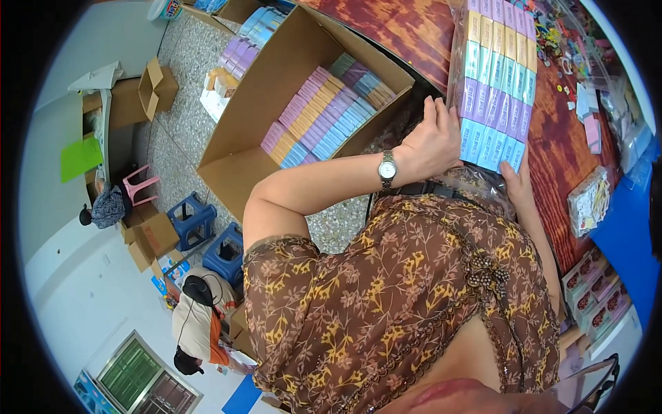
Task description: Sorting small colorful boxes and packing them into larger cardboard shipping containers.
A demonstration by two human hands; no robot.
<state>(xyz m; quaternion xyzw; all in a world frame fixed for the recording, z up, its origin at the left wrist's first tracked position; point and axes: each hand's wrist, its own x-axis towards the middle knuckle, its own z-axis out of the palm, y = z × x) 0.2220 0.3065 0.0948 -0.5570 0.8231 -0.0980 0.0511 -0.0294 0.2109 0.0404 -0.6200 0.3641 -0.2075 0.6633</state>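
Observation:
A block of small boxes [491, 93] in pastel purple, orange, green and blue stands in neat rows inside clear plastic wrap at the table's edge. My left hand [434, 138], with a watch on its wrist, presses its bent fingers to the left side of the wrapped block. At the lower right corner, my right hand [516, 183] grips the block with its thumb on the edge; its other fingers are hidden. Loose clear plastic [479, 181] hangs below the block, against my floral top.
Left of me, an open carton [238, 117] holds rows of similar boxes [321, 114]. The red-brown table [558, 200] bears small colourful pieces [562, 41] and a clear packet [588, 200]. Blue stools [189, 221] stand on the speckled floor. Two other people [203, 310] [110, 205] are farther left.

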